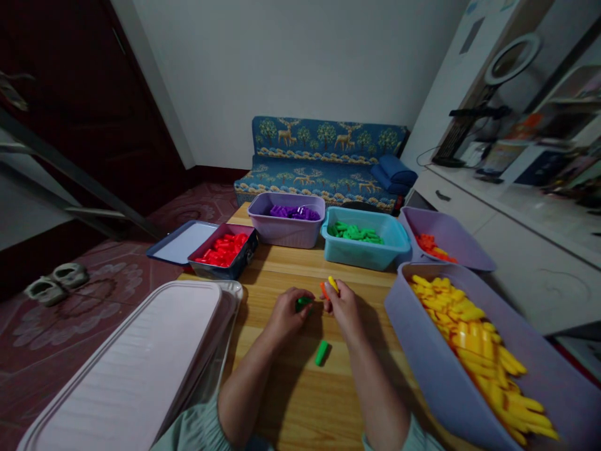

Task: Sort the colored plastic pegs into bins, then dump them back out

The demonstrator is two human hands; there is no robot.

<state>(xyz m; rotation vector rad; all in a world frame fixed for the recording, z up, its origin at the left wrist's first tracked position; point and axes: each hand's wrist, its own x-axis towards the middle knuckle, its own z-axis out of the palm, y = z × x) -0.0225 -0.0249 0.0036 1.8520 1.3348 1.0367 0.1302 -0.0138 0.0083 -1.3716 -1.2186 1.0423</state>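
Note:
My left hand [287, 312] is closed around a small green plastic piece [303, 303], which partly shows between thumb and fingers. Just to its right, my right hand [344, 302] grips a yellow piece [333, 284] and an orange piece [323, 290] side by side, their ends sticking out past the fingertips. The two hands are close together but apart, over the wooden table [300, 401]. Between my forearms a loose green piece [322, 353] lies on the wood. What exactly these pieces are, caps or barrels, is too small to tell.
A purple bin of yellow pieces [399, 313] stands right, with a bin of orange pieces [469, 241] behind it. Further back are a turquoise bin [361, 255], a lilac bin [286, 232] and a tin of red pieces [211, 270]. Stacked lids [136, 357] lie left.

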